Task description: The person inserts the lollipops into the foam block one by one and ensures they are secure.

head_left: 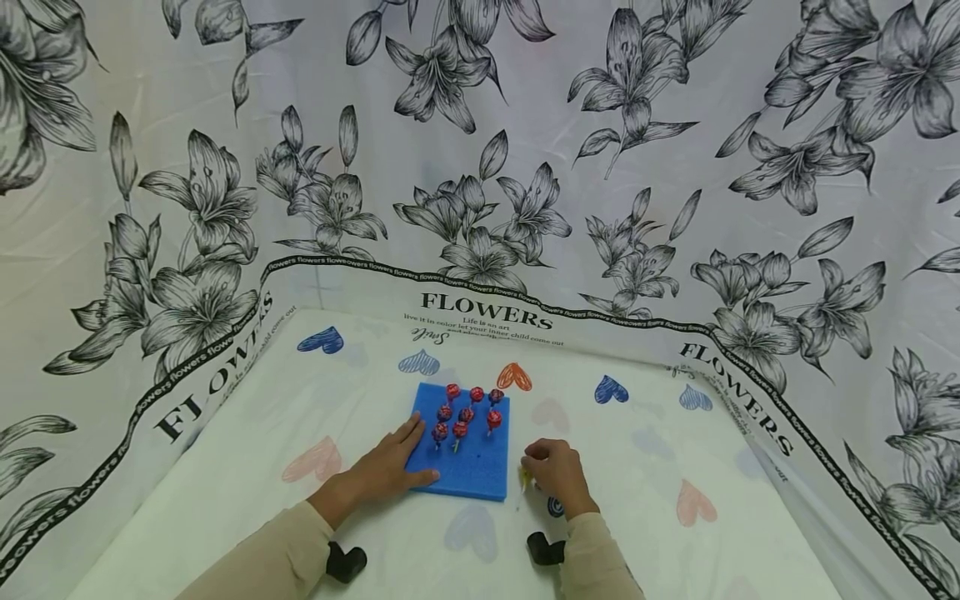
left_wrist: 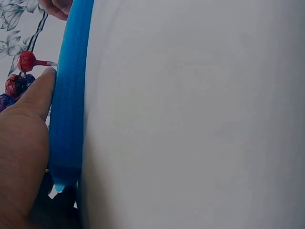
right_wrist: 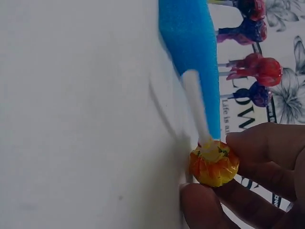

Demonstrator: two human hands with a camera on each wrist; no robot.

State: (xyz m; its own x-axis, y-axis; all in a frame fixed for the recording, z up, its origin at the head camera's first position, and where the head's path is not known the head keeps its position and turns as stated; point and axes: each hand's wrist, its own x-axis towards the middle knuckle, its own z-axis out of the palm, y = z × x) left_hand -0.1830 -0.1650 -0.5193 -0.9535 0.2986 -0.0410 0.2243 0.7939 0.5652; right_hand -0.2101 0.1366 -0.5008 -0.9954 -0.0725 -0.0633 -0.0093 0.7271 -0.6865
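Note:
A square blue foam block (head_left: 480,477) lies on the cloth, with several red and dark-blue wrapped lollipops (head_left: 460,428) standing in it on their sticks, toward its far half. My left hand (head_left: 378,468) rests along the block's left side, thumb over the near left corner and fingers at the upper left edge. Just right of the block, my right hand (head_left: 558,475) pinches a lollipop in a yellow-orange wrapper (right_wrist: 214,169) by its candy end. Its white stick (right_wrist: 195,105) points away from the fingers, bare and beside the foam in the right wrist view.
A white cloth (head_left: 375,367) printed with coloured hearts covers the table. Flower-printed fabric (head_left: 480,217) hangs behind and at both sides. Black pieces (head_left: 347,562) sit at both wrists. Near the right hand, a dark printed heart (head_left: 555,506) shows partly.

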